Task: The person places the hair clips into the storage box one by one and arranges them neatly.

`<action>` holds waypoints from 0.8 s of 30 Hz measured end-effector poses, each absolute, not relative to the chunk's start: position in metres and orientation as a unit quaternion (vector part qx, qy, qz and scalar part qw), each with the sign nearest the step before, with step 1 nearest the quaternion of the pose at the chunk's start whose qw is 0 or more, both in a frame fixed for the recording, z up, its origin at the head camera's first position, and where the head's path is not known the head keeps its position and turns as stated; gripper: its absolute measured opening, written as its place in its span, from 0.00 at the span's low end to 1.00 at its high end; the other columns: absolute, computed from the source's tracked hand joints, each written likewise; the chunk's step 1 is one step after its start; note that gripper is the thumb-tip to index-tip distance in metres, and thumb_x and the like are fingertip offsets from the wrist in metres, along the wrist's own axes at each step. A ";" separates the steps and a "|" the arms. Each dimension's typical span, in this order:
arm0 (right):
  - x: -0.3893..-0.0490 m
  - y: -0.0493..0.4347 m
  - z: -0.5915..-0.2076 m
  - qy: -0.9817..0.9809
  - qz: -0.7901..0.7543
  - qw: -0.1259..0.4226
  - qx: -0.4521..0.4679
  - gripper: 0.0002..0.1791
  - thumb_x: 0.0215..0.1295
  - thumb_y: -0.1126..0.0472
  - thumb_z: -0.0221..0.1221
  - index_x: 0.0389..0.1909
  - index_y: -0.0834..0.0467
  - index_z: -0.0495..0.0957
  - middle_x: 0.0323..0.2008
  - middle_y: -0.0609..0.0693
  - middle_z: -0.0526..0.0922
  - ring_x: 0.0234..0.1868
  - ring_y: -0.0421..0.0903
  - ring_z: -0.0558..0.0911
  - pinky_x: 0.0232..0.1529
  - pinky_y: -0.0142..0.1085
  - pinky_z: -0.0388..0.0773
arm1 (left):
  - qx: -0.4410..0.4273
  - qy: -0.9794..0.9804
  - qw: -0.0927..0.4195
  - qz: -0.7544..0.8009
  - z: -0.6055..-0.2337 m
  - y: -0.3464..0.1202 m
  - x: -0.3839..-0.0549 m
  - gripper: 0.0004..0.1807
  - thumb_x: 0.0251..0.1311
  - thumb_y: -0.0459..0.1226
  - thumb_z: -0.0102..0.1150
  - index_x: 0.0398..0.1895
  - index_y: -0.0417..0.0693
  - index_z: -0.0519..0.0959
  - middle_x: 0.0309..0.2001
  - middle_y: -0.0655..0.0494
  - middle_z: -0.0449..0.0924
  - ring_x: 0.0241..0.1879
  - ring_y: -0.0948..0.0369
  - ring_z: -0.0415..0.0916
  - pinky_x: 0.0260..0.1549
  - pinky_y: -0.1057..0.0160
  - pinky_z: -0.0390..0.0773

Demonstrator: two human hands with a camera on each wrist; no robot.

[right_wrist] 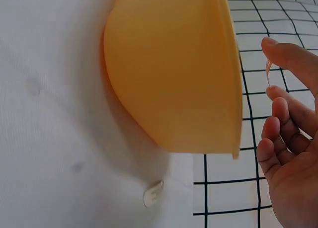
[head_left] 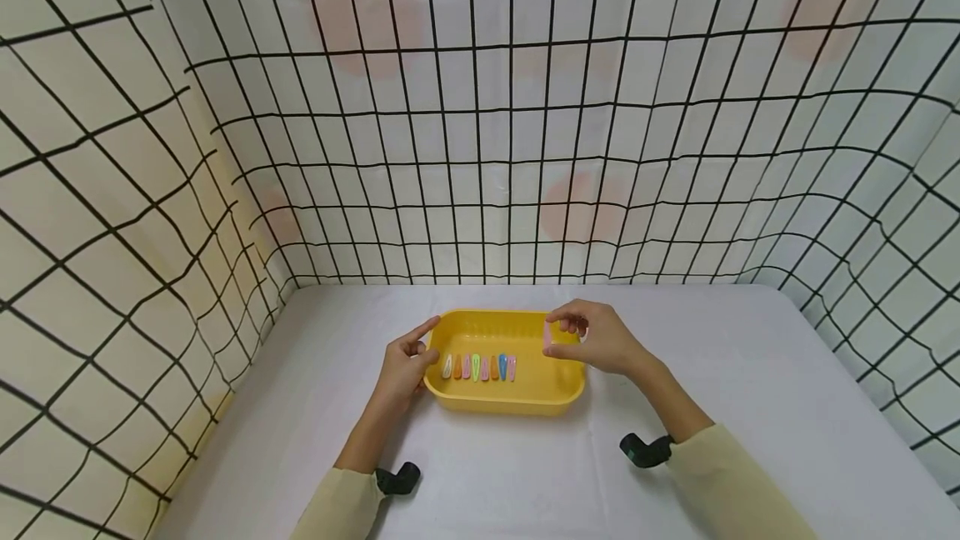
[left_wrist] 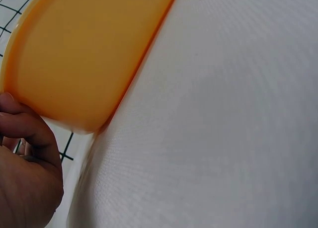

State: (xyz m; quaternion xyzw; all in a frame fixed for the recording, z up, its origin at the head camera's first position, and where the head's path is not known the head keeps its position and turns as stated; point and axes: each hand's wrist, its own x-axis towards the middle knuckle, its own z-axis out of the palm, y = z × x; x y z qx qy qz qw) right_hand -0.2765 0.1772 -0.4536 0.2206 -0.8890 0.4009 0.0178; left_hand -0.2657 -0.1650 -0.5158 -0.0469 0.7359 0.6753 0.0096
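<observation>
A shallow yellow tray (head_left: pixel 502 407) stands on the white table. My left hand (head_left: pixel 400 372) holds its left end, thumb over the rim and fingers outside; the left wrist view shows the fingertips at the rim. Over the tray's right end, my right hand (head_left: pixel 606 340) pinches a pink hair clip (head_left: pixel 547 335) lengthwise between thumb and index finger. In the right wrist view that clip (right_wrist: pixel 268 72) appears as a thin curved strip, the other fingers curled below. Inside the tray lies a row of several hair clips (head_left: pixel 476 367), side by side, in white, orange, pink, green and blue.
A small whitish clip-like piece (right_wrist: pixel 153 193) lies on the table beside the tray in the right wrist view. White cloth walls with a black grid (head_left: pixel 491 165) enclose the table on the back and sides. Both wrists carry black cameras (head_left: pixel 399 479).
</observation>
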 end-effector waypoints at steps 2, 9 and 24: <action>-0.277 0.173 -0.457 -0.888 0.401 0.011 0.224 0.25 0.50 0.49 0.78 0.48 0.54 0.85 0.38 0.58 0.81 0.41 0.57 0.77 0.38 0.31 0.73 | -0.048 0.738 0.009 0.673 -0.516 -0.165 -0.266 0.33 0.58 0.27 0.61 0.67 0.61 0.80 0.26 0.57 0.65 0.11 0.64 0.56 0.10 0.71 0.63; -0.280 0.158 -0.468 -0.891 0.387 -0.007 0.235 0.25 0.50 0.47 0.77 0.48 0.54 0.85 0.36 0.54 0.80 0.39 0.49 0.74 0.38 0.32 0.72 | -0.058 0.741 0.015 0.669 -0.515 -0.164 -0.265 0.33 0.57 0.28 0.61 0.67 0.63 0.79 0.27 0.56 0.66 0.11 0.63 0.57 0.11 0.72 0.64; -0.280 0.140 -0.478 -0.909 0.343 -0.017 0.236 0.25 0.52 0.49 0.77 0.48 0.55 0.85 0.34 0.47 0.79 0.39 0.44 0.74 0.42 0.35 0.74 | -0.058 0.738 0.015 0.672 -0.514 -0.164 -0.265 0.33 0.58 0.27 0.61 0.66 0.63 0.80 0.27 0.56 0.65 0.12 0.63 0.56 0.11 0.72 0.63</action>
